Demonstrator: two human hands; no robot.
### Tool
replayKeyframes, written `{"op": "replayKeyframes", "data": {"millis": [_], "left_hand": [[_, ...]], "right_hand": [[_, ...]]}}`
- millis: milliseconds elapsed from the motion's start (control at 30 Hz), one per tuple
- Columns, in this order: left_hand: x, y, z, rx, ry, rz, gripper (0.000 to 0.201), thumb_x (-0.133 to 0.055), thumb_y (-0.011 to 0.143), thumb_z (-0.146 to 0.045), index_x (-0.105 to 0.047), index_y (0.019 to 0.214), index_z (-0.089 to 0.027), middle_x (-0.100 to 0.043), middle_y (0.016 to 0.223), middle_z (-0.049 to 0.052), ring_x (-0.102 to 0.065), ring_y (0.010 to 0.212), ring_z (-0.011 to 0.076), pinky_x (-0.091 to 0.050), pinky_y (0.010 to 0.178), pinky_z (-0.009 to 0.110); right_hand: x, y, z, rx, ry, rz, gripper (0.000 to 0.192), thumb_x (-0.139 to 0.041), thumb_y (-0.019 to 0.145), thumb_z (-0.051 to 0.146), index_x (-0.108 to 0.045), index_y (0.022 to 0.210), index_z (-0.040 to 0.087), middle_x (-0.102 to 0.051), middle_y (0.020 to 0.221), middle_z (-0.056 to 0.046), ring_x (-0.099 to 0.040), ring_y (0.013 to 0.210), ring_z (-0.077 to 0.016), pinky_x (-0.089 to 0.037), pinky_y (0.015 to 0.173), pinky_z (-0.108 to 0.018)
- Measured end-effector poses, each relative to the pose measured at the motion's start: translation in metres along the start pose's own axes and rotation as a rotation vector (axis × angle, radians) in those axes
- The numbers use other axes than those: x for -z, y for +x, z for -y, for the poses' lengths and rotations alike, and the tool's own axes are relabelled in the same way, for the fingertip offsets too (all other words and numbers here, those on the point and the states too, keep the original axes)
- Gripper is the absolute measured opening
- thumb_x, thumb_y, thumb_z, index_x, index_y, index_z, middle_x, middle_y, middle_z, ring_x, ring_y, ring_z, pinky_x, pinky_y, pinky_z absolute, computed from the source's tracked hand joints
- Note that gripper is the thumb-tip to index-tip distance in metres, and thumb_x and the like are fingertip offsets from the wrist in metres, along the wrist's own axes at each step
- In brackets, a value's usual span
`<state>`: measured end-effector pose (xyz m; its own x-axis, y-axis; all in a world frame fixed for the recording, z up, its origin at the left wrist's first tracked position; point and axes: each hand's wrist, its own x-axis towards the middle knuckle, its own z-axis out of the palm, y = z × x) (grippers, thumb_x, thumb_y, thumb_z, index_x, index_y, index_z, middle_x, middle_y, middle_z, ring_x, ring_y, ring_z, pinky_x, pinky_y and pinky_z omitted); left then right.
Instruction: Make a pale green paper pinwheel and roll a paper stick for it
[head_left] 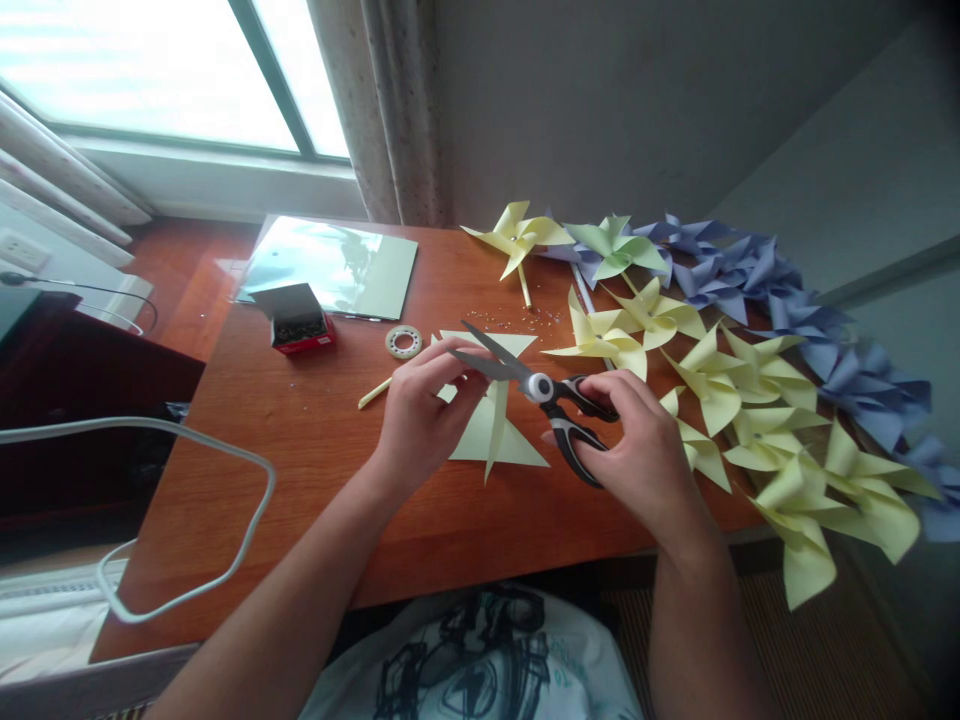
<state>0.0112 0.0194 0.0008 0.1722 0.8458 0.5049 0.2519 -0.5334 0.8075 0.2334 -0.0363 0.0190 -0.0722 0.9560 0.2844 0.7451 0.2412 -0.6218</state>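
Note:
My right hand (637, 435) grips the black-and-grey handles of a pair of scissors (540, 387), whose blades are spread apart and point up-left. Right at those blades, my left hand (424, 415) has its thumb and fingers pinched together; what they hold is too small or hidden to name. Beneath both hands lies a pale yellow sheet of paper (502, 445) with cut, pointed flaps, partly covered by the left hand. Beside the left hand, a thin yellow paper stick (373, 394) rests on the table. A roll of tape (403, 342) lies just beyond it.
An open red box (302, 335) of small dark items stands at the back left, before a glossy packet of paper (330, 265). Yellow pinwheels (765, 440), a green pinwheel (613, 243) and purple pinwheels (750, 270) crowd the right side. A white cable (255, 530) loops over the left edge.

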Motion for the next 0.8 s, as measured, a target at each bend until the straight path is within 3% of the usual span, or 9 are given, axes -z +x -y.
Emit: {"op": "replayKeyframes", "data": {"millis": [800], "left_hand": [[-0.0001, -0.0009, 0.0012, 0.028, -0.028, 0.040, 0.011, -0.065, 0.092, -0.015, -0.074, 0.089, -0.020, -0.076, 0.096, 0.005, -0.070, 0.083, 0.0157, -0.055, 0.074, 0.026]], "right_hand": [[0.0057, -0.0001, 0.0024, 0.012, -0.018, 0.027, 0.037, -0.082, 0.077, 0.032, -0.059, 0.105, 0.022, -0.063, 0.105, -0.006, -0.066, 0.095, -0.0228, -0.059, 0.086, -0.036]]}}
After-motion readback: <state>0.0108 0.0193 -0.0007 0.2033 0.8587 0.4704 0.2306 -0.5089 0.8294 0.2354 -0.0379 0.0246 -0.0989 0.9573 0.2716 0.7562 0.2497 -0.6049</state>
